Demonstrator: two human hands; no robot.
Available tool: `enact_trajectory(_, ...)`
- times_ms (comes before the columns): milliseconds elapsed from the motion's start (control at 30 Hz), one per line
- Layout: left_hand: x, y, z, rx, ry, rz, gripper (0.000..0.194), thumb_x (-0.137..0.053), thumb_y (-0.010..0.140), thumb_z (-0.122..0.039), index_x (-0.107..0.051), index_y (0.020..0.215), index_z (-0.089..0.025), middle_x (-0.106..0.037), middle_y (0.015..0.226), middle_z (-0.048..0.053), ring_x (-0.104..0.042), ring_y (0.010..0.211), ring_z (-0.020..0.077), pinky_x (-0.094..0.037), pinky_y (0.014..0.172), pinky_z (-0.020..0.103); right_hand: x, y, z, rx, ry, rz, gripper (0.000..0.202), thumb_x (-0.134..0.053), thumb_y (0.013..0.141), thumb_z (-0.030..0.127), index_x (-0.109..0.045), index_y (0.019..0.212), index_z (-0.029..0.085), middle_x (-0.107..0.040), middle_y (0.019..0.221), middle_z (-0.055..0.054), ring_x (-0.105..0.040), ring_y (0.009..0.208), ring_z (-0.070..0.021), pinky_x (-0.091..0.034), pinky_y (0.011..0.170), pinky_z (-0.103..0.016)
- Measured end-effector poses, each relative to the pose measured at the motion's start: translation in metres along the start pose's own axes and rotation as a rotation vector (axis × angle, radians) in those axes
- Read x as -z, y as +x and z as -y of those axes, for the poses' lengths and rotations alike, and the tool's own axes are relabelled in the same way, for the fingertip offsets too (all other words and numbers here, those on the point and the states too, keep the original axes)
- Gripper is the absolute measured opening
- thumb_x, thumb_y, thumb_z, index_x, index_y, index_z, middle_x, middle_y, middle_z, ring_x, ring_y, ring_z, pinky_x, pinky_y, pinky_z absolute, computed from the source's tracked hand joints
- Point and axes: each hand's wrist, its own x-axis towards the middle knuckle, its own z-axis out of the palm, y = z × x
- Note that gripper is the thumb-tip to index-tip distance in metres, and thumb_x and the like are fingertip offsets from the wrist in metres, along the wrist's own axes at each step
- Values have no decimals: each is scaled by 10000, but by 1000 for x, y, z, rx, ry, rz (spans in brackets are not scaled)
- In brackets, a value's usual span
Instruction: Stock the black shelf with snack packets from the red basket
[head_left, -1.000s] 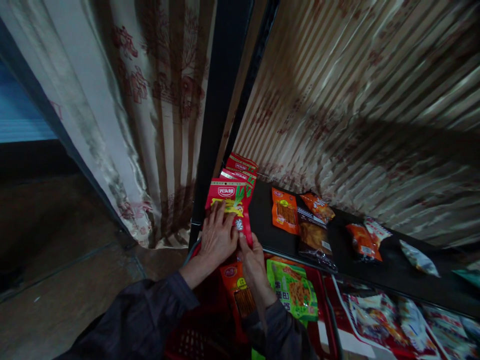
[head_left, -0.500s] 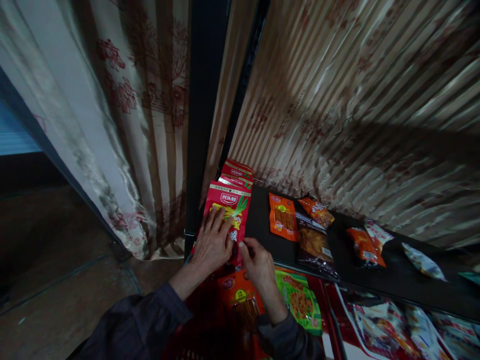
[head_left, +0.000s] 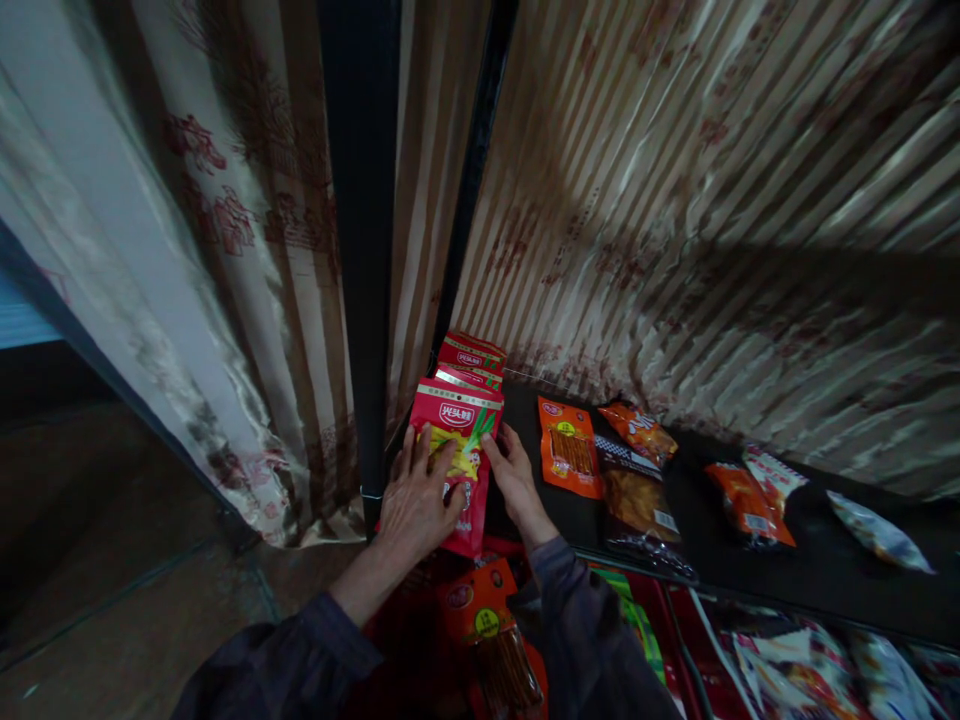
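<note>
A red snack bag (head_left: 457, 412) with a yellow and green picture lies on top of more red snack bags (head_left: 472, 352) at the left end of a dark shelf. My left hand (head_left: 420, 500) lies on its lower left front, fingers spread. Along its right edge is my right hand (head_left: 519, 485), with the thumb against the front and the other fingers extended beside the edge. Below my hands, an orange bag of brown sticks (head_left: 491, 635) is partly covered by my right sleeve. A green bag (head_left: 634, 610) shows to the right of that sleeve.
On the dark shelf (head_left: 720, 570) to the right lie an orange stick snack bag (head_left: 568, 445), a brown bag (head_left: 637, 500) and several other packets. A lower bin (head_left: 701, 620) holds more packets. A dark post (head_left: 364, 250) and patterned curtains (head_left: 600, 200) border the left and back.
My right hand has moved up along the red bag's right edge from its lower corner. My left hand stays spread on the bag. The view has shifted slightly.
</note>
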Motion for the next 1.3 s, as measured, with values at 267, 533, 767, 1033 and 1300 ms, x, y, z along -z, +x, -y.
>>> enact_trajectory(267,2,8,1,3,0,41,519,-516,890,-326,-523,1389,-180,-361,1560,124,-231,1472,330,-406,1100,489,-12,13,8,-89,62,-92,790,-727,707,375,-410,1396,154,-706,1142,-139,-698,993,-240,-578,819,-369)
enact_trajectory(533,1,17,8,23,-55,126,543,-508,901,-359,-505,1408,-165,-374,1552,131,-240,1471,312,-362,1132,482,-11,19,4,-65,110,-93,664,-731,709,343,-491,1307,184,-702,1162,-113,-681,1025,-231,-551,894,-395)
enact_trajectory(767,-7,16,13,-3,-46,57,538,-510,901,-352,-509,1402,-157,-384,1546,133,-228,1474,313,-317,1157,498,-13,24,6,-79,114,-20,771,-726,727,465,-410,1381,206,-645,1295,-106,-627,1167,-229,-488,1012,-388)
enact_trajectory(1033,-12,15,17,-35,-33,24,537,-502,910,-362,-495,1417,-186,-374,1554,116,-230,1474,314,-341,1146,506,-23,38,9,-79,81,-72,715,-740,696,453,-470,1318,224,-684,1229,-89,-665,1099,-235,-514,964,-376)
enact_trajectory(1300,-7,17,9,-41,-17,5,516,-525,901,-307,-503,1412,-236,-375,1559,76,-276,1460,294,-348,1149,486,-20,65,2,-125,64,-114,657,-774,639,455,-541,1211,230,-743,1009,-37,-709,929,-216,-556,840,-340)
